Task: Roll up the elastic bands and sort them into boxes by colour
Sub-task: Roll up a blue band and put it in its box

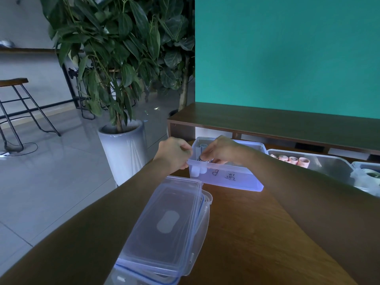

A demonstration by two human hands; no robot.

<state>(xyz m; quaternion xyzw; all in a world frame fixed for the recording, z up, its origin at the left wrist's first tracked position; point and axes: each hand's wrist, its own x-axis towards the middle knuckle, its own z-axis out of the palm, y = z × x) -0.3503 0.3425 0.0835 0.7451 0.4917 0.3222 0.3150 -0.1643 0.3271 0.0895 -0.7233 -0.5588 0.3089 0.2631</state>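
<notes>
Two hands are up at the labelled clear box (pixel 226 177) mid-frame, so I'd call this the drop-off step: a finished roll going in with its colour mates. Going left to right: my left hand (pixel 174 154) has its fingers curled, pinching the box's near-left rim corner to steady it. Right next to it, my right hand (pixel 221 151) reaches over the rim with fingertips pinched on a small rolled band (pixel 202 159), dark-and-white as far as I can tell, sitting just above the white rolls (pixel 196 171) already standing inside. Next move, I reckon: let go gently so it doesn't unroll, then grab another band.

Black handwriting on the front wall looks upside down to me; can't read it.

Further right, the pink rolls (pixel 292 160) sit in their own clear bin (pixel 329 167).
</notes>
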